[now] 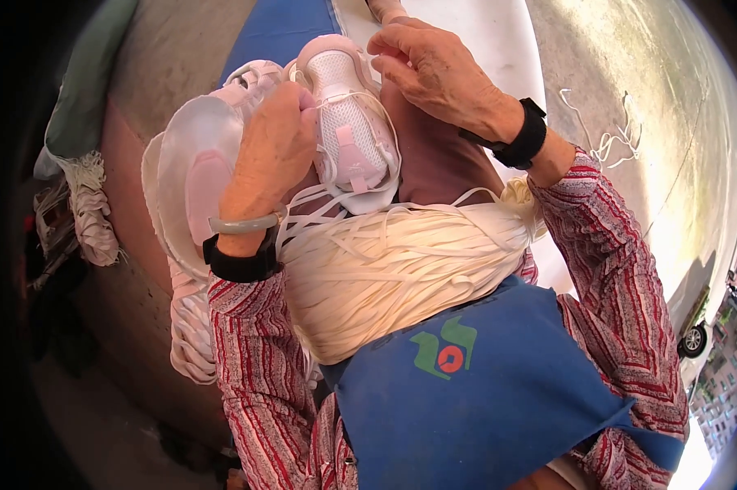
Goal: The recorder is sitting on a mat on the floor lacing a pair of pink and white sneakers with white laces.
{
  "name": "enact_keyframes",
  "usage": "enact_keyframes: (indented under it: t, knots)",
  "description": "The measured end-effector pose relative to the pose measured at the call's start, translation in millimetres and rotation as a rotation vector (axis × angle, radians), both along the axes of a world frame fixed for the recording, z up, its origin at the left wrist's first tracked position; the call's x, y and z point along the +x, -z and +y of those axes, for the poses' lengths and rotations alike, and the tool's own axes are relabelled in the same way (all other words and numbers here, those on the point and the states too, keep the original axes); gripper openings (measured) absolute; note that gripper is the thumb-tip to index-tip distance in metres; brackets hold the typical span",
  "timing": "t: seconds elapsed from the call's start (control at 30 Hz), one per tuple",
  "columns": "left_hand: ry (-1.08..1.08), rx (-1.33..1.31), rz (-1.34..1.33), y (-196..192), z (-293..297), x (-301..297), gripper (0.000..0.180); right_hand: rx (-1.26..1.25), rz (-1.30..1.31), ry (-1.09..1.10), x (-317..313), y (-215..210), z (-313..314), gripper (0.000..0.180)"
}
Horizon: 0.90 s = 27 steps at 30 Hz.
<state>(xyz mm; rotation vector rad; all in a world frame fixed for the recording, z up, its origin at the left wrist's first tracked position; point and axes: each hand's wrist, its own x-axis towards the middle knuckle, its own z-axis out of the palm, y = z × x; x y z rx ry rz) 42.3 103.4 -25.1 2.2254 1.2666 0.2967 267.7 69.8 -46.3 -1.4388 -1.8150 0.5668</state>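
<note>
Pink-white shoe (341, 122) between left hand (272, 139), curled, and right hand (443, 75), bent; cannot tell what either holds.

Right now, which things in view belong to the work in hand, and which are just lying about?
Apparently in use:
pink-and-white shoe, between left hand and right hand
cream lace bundle, across the lap

Apparently lying about:
loose white laces, on the ground at right
pale-soled shoe at left, perhaps related
</note>
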Motion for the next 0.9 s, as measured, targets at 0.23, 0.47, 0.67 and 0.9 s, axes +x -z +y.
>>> enact_keyframes:
  t: [0.23,0.47,0.67,0.9]
  knots:
    - [-0.092,-0.179,-0.108,-23.1,-20.0,-6.5,0.015,0.05,0.063,-0.323,-35.8,-8.7,-2.7,0.019]
    - [-0.438,-0.491,-0.352,-46.4,-18.7,-4.3,0.018,-0.118,0.148,-0.347,-43.3,-5.5,6.6,0.014]
    - [-0.505,-0.54,-0.784,-54.1,-25.3,-21.9,0.024,-0.762,0.601,-0.742,-43.9,-81.0,-36.9,0.019]
    - [-0.709,-0.905,-1.022,-49.9,-40.6,-17.3,0.022,-0.594,0.448,-0.443,-34.6,-39.8,-25.9,0.018]
